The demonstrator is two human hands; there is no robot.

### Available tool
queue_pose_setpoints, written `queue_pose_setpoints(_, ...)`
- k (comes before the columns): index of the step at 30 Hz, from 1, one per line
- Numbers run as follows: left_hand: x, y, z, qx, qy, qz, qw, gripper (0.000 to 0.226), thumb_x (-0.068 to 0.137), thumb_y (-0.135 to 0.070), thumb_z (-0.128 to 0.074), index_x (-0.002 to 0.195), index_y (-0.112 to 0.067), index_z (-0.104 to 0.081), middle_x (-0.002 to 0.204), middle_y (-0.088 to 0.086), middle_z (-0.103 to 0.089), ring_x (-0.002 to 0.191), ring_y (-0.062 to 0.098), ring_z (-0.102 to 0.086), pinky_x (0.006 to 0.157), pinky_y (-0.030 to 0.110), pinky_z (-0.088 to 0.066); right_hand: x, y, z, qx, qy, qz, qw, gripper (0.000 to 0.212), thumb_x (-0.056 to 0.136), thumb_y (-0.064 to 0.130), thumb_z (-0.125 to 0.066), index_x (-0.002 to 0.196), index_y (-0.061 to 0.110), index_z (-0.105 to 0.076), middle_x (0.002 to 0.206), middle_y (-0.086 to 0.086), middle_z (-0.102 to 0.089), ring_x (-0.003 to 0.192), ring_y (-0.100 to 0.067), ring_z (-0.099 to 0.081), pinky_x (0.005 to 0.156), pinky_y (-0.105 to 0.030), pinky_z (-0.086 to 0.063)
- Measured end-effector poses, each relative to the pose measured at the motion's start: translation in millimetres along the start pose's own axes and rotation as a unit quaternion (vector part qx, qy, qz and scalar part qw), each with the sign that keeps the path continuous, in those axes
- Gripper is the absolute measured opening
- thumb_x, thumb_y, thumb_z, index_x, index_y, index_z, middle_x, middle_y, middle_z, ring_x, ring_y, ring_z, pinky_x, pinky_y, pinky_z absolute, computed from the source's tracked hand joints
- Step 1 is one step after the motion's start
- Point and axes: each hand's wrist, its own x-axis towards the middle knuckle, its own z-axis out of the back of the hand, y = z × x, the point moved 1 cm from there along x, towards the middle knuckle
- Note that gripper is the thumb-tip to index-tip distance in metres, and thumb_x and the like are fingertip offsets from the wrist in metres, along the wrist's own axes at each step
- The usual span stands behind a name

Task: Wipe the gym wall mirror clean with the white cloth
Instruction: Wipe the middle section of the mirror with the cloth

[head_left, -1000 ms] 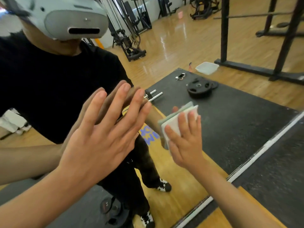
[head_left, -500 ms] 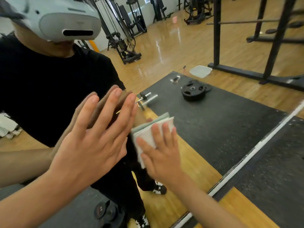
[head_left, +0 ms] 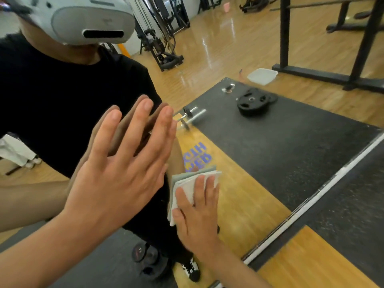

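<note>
Right-hand grip: the right hand (head_left: 197, 215) lies flat with straight fingers, pressing the white cloth (head_left: 194, 180) against the mirror (head_left: 291, 154); no finger curls round the cloth, and the thumb rests by its lower left edge.
Left-hand grip: the left hand (head_left: 116, 179) holds nothing; palm and spread fingers lie against the glass, meeting their own reflection.
Cloth: folded in several layers, low on the glass, just right of the left hand and below the reflected blue lettering (head_left: 196, 154).
Mirror edge: a pale metal strip (head_left: 311, 197) runs diagonally along the bottom of the glass, from lower centre up to the right edge.
Reflected person: a white headset (head_left: 83, 19) and a black shirt (head_left: 62, 96) fill the upper left.
Reflected floor: glossy wooden floor (head_left: 218, 44) with window glare, and a broad black mat (head_left: 280, 146) laid across it.
On the mat: a black weight plate (head_left: 252, 102) and a barbell end (head_left: 193, 115), well apart.
Beside the mat: a white tray (head_left: 262, 76) on the wood, near the foot of a dark rack (head_left: 311, 73).
Far room: a cable machine (head_left: 164, 42) stands by the back wall.
Near the feet: a dumbbell (head_left: 145, 258) lies low in the reflection.
Real floor: more dark matting and wood show at the lower right, in front of the strip.
</note>
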Motion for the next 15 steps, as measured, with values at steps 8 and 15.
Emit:
queue_pose_setpoints(8, 3.4, -2.8, -10.6, -0.086, 0.011, 0.032, 0.996, 0.060, 0.116, -0.027, -0.017, 0.165, 0.007, -0.010, 0.175, 0.022, 0.001, 0.157, 0.045, -0.020, 0.123, 0.066, -0.028, 120.8, -116.3, 60.0, 0.114, -0.200, -0.276, 0.933, 0.054, 0.112, 0.054, -0.012, 0.164, 0.041, 0.000, 0.175, -0.017, 0.003, 0.162, -0.034, 0.006, 0.128, -0.028, 0.005)
queue_pose_setpoints(15, 2.6, 0.1, -1.6, 0.017, -0.013, -0.007, 1.000, 0.068, 0.112, -0.035, -0.031, 0.162, 0.009, -0.020, 0.171, 0.027, -0.019, 0.158, 0.049, -0.014, 0.128, 0.062, 0.001, 17.3, 63.1, -8.6, 0.102, -0.083, -0.264, 0.956, 0.057, 0.116, 0.035, -0.013, 0.168, 0.023, 0.005, 0.173, -0.023, 0.010, 0.160, -0.046, 0.008, 0.131, -0.054, -0.001)
